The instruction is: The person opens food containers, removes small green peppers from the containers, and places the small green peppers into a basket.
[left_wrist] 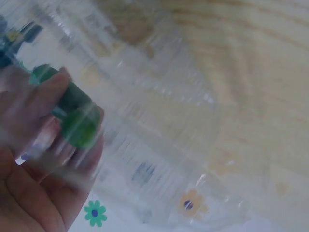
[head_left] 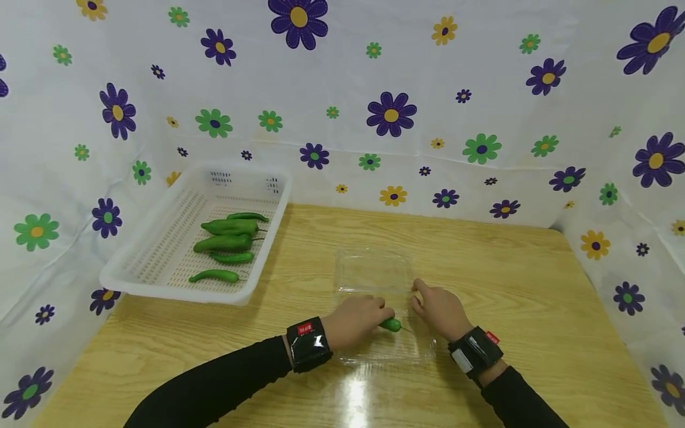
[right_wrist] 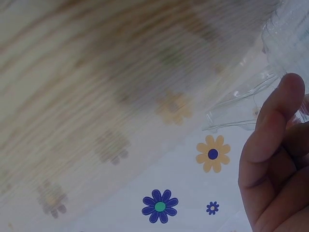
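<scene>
My left hand (head_left: 355, 321) holds a green pepper (head_left: 392, 324) low over the base of an open clear plastic clamshell box (head_left: 385, 359). The stem end points right, and the fingers cover the rest of it. In the left wrist view, thumb and fingers wrap the pepper (left_wrist: 79, 126), seen through the clear plastic. My right hand (head_left: 443, 309) is at the box's right edge, near the fold between base and lid (head_left: 374, 268), with thumb and index finger bent at the rim. The right wrist view shows its curled fingers (right_wrist: 273, 140) beside the clear wall.
A white plastic basket (head_left: 176, 293) stands at the back left of the wooden table (head_left: 497, 267), with several green peppers (head_left: 223, 243) lying in it. A white cloth with printed flowers (head_left: 342, 71) hangs behind the table and along both sides.
</scene>
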Demonstrator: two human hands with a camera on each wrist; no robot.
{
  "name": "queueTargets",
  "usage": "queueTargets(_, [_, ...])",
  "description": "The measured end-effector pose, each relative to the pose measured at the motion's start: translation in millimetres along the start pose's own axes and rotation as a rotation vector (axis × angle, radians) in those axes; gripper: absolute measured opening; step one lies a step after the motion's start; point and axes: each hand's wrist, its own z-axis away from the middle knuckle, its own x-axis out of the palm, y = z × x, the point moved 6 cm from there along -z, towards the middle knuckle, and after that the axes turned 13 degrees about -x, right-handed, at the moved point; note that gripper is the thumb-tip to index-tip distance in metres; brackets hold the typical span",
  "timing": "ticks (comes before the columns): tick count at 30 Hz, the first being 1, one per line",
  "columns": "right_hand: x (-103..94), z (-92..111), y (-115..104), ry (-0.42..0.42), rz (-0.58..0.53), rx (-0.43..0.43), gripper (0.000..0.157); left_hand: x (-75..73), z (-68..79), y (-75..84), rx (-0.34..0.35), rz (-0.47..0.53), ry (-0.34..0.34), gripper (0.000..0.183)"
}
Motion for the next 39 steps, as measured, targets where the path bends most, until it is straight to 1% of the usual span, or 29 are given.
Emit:
queueTargets(2, [-0.3, 1.3, 1.1, -0.009, -0.007, 0.01, 0.013, -7.4, 2.0, 0.1, 0.017, -0.003, 0.018, 0.019])
queueTargets(4, [-1.0, 2.2, 1.6, -0.016, -0.007, 0.017, 0.013, -20.1, 5.5, -1.3, 0.028, -0.009, 0.042, 0.02])
queueTargets(7, [-3.0, 2.7, 1.3, -0.017, -0.006, 0.018, 0.013, -46.9, 13.0, -9.3, 0.023, -0.013, 0.09, 0.02])
queueTargets(10, [-5.7, 2.7, 0.3, -0.009, 0.0, 0.014, 0.013, -78.0, 20.5, -26.1, -0.022, 0.001, 0.143, 0.021])
queueTargets(13, [-7.4, 2.2, -0.3, -0.004, 0.003, 0.009, 0.013, -107.7, 27.0, -51.2, -0.098, 0.01, 0.173, 0.027])
queueTargets(15, [-7.7, 1.8, -0.5, -0.006, 0.01, 0.006, 0.013, -125.9, 31.7, -72.5, -0.159, 0.026, 0.188, 0.03])
queueTargets(17, [-7.5, 1.3, -0.6, -0.008, 0.013, 0.004, 0.013, -141.1, 36.7, -97.6, -0.233, 0.05, 0.19, 0.033])
queueTargets(20, [-6.8, 0.8, -0.8, -0.012, 0.009, 0.006, 0.013, -154.2, 45.0, -142.7, -0.374, 0.091, 0.171, 0.034])
queueTargets(22, [-6.2, 0.5, -1.0, -0.016, 0.001, 0.007, 0.013, -156.9, 51.4, -175.9, -0.466, 0.097, 0.154, 0.034])
queueTargets(24, [-5.5, 0.1, -1.1, -0.02, -0.004, 0.01, 0.013, -154.9, 59.0, -208.8, -0.538, 0.087, 0.131, 0.035])
queueTargets(26, [-4.4, -0.4, -0.9, -0.025, -0.005, 0.011, 0.013, -149.0, 67.0, -240.1, -0.595, 0.084, 0.102, 0.036])
queueTargets(27, [-4.0, -0.6, -0.9, -0.026, -0.005, 0.012, 0.013, -144.3, 71.3, -254.7, -0.619, 0.081, 0.078, 0.038])
queueTargets(30, [-2.8, -0.9, -1.0, -0.024, -0.007, 0.011, 0.013, -127.9, 83.4, -292.5, -0.681, 0.078, 0.001, 0.037])
queueTargets(33, [-2.5, -1.2, -1.7, -0.02, -0.01, 0.007, 0.013, -109.8, 93.5, -323.2, -0.724, 0.085, -0.079, 0.034])
queueTargets(35, [-2.9, -1.4, -2.5, -0.014, -0.005, 0.001, 0.013, -99.5, 99.1, -339.3, -0.753, 0.104, -0.131, 0.031])
queueTargets(37, [-3.2, -1.6, -3.4, -0.01, 0.002, -0.003, 0.013, -90.7, 103.3, -352.0, -0.787, 0.13, -0.184, 0.028])
queueTargets(39, [-3.5, -1.7, -4.2, 0.0, 0.01, -0.01, 0.012, -81.2, 106.4, -366.2, -0.816, 0.144, -0.218, 0.024])
